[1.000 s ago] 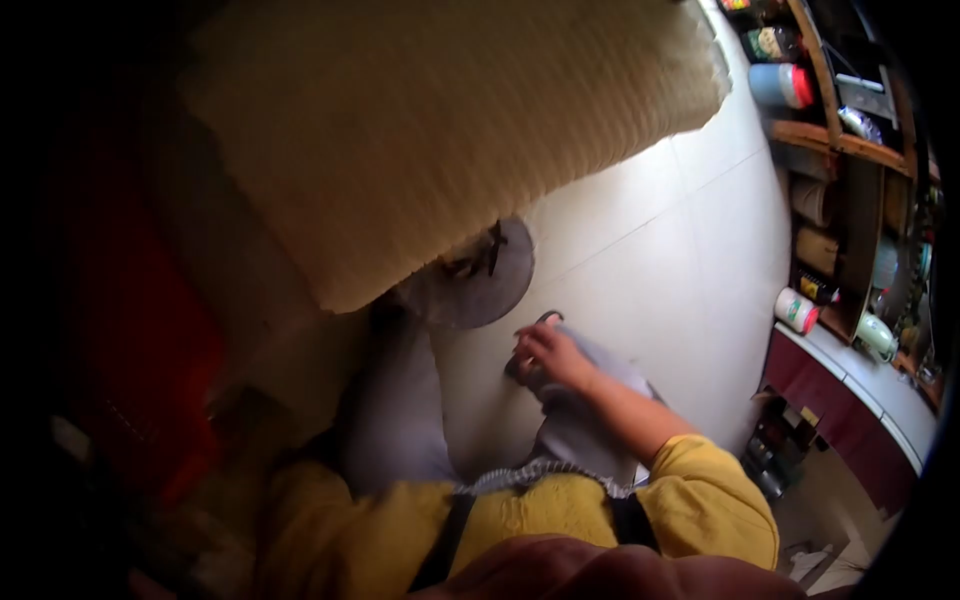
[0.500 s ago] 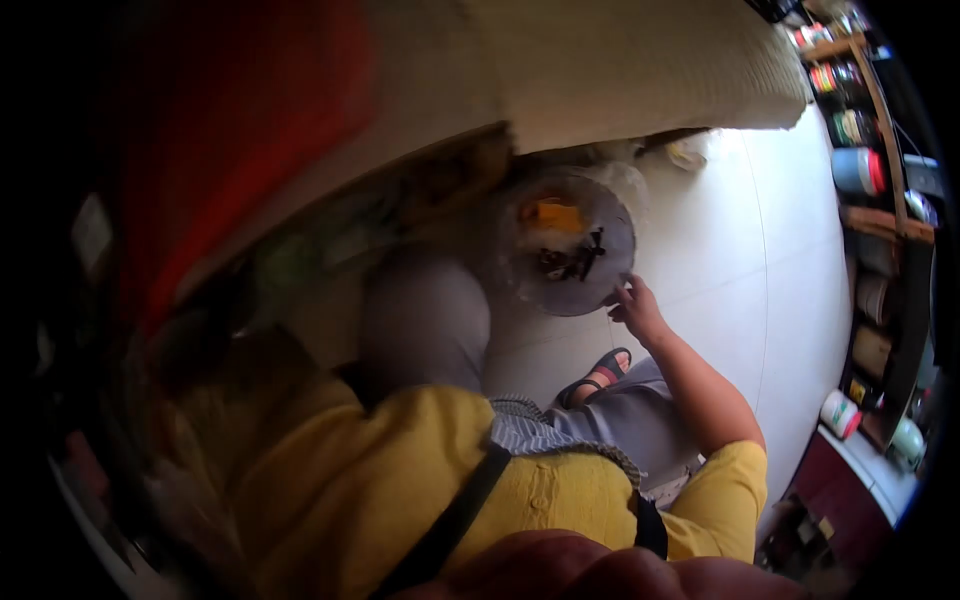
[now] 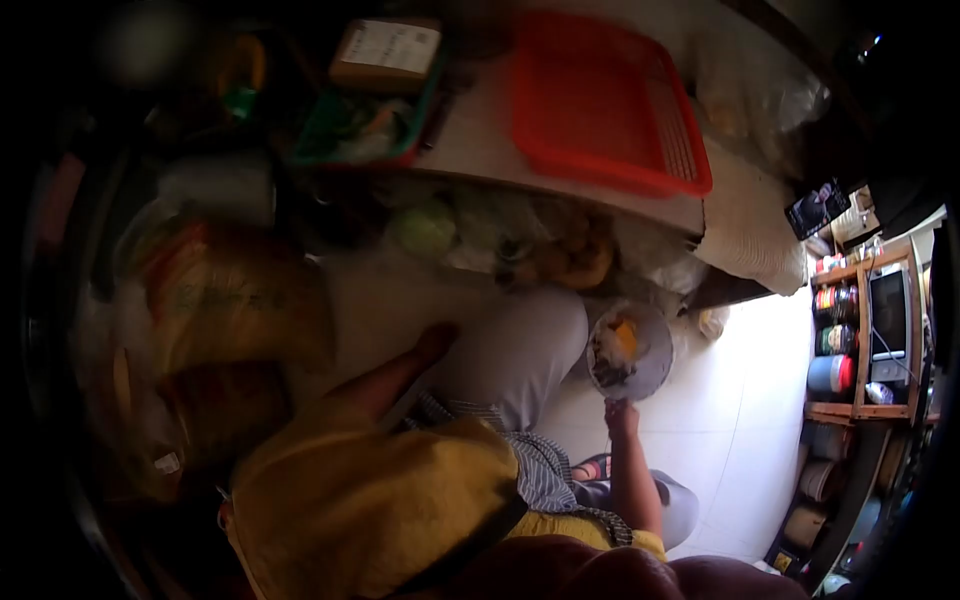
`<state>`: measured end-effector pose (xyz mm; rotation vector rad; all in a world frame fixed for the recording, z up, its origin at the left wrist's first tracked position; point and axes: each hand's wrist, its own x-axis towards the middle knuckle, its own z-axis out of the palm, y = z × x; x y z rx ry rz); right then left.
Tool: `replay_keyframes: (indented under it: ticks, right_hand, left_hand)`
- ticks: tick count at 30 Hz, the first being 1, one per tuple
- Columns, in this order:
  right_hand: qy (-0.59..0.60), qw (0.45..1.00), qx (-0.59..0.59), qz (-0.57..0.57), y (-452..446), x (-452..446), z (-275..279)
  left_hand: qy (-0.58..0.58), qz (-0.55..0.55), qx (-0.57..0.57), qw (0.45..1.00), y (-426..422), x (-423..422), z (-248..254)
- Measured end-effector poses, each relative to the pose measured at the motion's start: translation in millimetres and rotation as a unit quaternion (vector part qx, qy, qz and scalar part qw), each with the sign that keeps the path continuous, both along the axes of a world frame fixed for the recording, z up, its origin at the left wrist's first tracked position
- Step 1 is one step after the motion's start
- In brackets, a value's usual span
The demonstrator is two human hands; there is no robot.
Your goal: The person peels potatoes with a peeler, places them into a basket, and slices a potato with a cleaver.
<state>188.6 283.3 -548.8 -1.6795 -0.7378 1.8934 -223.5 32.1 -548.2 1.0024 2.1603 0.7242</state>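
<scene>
A round grey bin (image 3: 652, 372), which looks lined with thin plastic, stands on the pale floor just right of my left knee. Inside lie an orange piece (image 3: 626, 334) and some pale and dark scraps. My right hand (image 3: 622, 416) is closed on the near rim of this bin, my arm stretched forward. Beside my left knee, my left hand (image 3: 436, 344) hangs low in shadow; its fingers are too dark to make out, and I see nothing in it.
Above stands a table with a red plastic basket (image 3: 605, 110) and a green tray (image 3: 360, 140) holding a box. Under it sit bags and a pale green round vegetable (image 3: 426, 226). A large yellow sack (image 3: 240, 300) is at left. Wooden shelves (image 3: 862, 330) with jars stand at right.
My view has swung left and up, so the basket, tray and sack show. My left hand has come into sight. My right hand stays at the bin's rim, now with fingers closed.
</scene>
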Motion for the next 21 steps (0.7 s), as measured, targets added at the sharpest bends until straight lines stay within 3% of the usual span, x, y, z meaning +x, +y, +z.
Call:
replay_keyframes:
  ticks: [1, 4, 7, 9, 12, 15, 17, 18, 19, 21]
  right_hand:
    - [0.024, 0.998, -0.03, -0.045, -11, 2, -9]
    - [0.08, 0.995, -0.059, -0.028, -49, -13, 36]
    - [0.087, 0.985, -0.147, -0.009, -68, -31, 77]
    - [0.043, 0.984, -0.103, 0.138, -69, -40, 81]
    - [0.015, 0.975, -0.059, 0.215, -86, -42, 97]
    - [0.022, 0.974, -0.049, 0.222, -104, -36, 100]
    - [0.019, 0.975, -0.032, 0.219, -117, -32, 112]
    - [0.018, 0.976, -0.024, 0.216, -123, -32, 115]
    - [0.018, 0.977, -0.016, 0.214, -128, -31, 119]
    - [0.034, 0.977, -0.006, 0.209, -135, -27, 128]
  left_hand:
    - [-0.018, 0.037, 0.033, 0.999, 4, -7, 28]
    - [-0.09, 0.148, 0.182, 0.968, 39, -11, 154]
    - [-0.111, 0.11, 0.319, 0.935, 67, -29, 231]
    - [-0.075, 0.09, 0.426, 0.897, 96, -44, 249]
    - [-0.023, 0.092, 0.522, 0.848, 147, -42, 298]
    - [0.009, 0.021, 0.525, 0.851, 183, -38, 329]
    - [-0.101, -0.078, 0.333, 0.934, 195, -32, 338]
    - [-0.074, -0.098, 0.422, 0.898, 204, -28, 324]
    - [-0.074, -0.103, 0.425, 0.896, 201, -23, 324]
    - [0.061, -0.027, 0.464, 0.883, 195, -13, 325]
